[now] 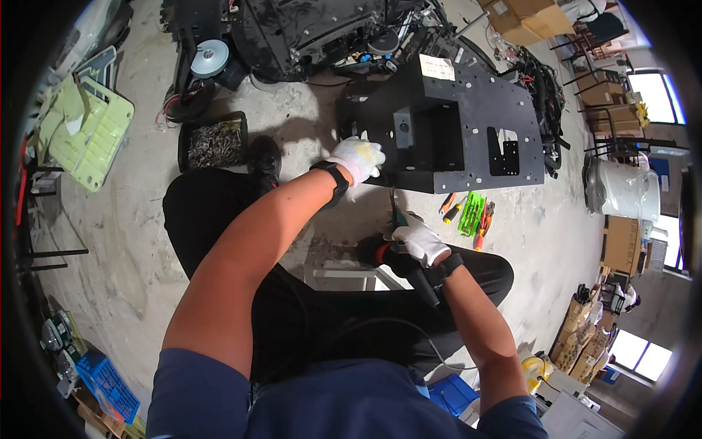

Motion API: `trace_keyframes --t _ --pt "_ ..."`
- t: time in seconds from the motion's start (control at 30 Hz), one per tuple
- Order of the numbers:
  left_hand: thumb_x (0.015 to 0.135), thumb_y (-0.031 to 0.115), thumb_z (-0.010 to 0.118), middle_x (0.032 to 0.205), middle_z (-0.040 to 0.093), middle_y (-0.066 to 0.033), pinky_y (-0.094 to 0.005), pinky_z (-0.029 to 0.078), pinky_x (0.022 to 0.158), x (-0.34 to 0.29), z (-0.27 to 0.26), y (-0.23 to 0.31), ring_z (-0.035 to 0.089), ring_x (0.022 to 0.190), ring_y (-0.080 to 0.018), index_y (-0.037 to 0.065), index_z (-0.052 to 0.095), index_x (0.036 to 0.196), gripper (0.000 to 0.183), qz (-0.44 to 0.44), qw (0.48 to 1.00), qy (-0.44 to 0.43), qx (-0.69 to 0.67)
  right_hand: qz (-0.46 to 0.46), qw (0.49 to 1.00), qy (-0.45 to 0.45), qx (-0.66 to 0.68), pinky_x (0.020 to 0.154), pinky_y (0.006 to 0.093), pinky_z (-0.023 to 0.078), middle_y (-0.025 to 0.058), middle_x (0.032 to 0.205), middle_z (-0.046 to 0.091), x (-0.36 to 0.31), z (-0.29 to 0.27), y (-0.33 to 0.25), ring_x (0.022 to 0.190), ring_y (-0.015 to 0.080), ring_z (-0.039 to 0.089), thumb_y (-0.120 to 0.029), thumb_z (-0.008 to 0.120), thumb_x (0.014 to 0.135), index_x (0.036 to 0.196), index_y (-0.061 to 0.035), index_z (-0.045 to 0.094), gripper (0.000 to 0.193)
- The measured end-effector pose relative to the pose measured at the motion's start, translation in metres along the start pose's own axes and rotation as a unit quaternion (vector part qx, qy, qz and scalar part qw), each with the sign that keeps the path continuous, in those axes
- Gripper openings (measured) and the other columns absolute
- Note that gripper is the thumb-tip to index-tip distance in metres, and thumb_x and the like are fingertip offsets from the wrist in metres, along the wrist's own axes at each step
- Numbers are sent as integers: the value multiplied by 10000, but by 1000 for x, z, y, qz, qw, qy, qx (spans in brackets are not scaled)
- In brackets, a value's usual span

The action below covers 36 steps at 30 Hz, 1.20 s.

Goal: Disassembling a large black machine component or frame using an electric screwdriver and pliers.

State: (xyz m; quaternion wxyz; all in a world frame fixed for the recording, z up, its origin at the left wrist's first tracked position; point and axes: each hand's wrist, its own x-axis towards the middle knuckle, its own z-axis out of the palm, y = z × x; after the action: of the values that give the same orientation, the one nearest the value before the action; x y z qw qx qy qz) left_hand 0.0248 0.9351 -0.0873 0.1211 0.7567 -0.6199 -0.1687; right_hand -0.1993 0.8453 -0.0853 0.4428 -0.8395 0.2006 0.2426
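My left hand [358, 158], in a white glove, is at the near left edge of a large black metal housing [497, 110]. Its fingers are curled against the edge, and whether they pinch anything small is hidden. My right hand [418, 240], also gloved, is closed round a slim green-handled tool [398, 217]. The tool's metal tip points up toward the housing's near side. Just below that hand, by my right knee, is a black tool body with an orange-red ring [382, 253]; the hand partly covers it.
Right of my right hand lie screwdrivers [452, 214] and a green bit case [472, 212]. A black tray of screws [213, 143] stands by my left foot [264, 157]. Black machine parts [307, 36] fill the far side. A light green panel [95, 132] lies at left. Cardboard boxes [621, 246] stand at right.
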Motion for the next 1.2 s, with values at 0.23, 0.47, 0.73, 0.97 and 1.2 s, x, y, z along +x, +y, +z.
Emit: trace_keyframes --t 0.23,0.47,0.73,0.97,1.2 --pt "768 279 584 967 595 -58 -374 421 808 0 2 -1 572 941 -255 121 637 876 199 -15 999 -29 23 177 946 -27 269 743 331 503 119 1044 590 -3 -19 -43 954 206 579 -24 456 799 1104 12 492 309" --pt "779 212 545 964 586 -38 -361 414 809 0 -1 5 569 952 -227 150 632 867 138 2 999 -7 51 -63 995 -62 42 781 384 524 164 1046 577 8 -10 20 1004 248 565 -26 454 819 1054 53 484 250" --pt "774 199 542 957 584 -40 -363 419 802 -1 0 4 571 945 -222 153 633 865 137 -1 998 4 56 -137 984 -14 112 697 338 495 129 855 586 13 -5 37 774 295 602 -144 746 656 849 -10 577 290" --pt "762 227 556 971 577 -58 -379 421 828 -13 -7 4 557 961 -249 125 623 898 183 -14 999 -9 -30 125 905 -79 400 803 364 512 163 1086 551 -5 -13 -24 1025 245 561 20 455 814 1118 51 469 306" --pt "762 252 545 987 542 -108 -409 399 865 -37 -49 9 510 983 -280 72 581 947 260 -117 987 112 -25 87 991 79 -66 836 423 431 331 1010 541 -22 -19 -85 984 416 535 -205 519 703 1284 19 370 641"
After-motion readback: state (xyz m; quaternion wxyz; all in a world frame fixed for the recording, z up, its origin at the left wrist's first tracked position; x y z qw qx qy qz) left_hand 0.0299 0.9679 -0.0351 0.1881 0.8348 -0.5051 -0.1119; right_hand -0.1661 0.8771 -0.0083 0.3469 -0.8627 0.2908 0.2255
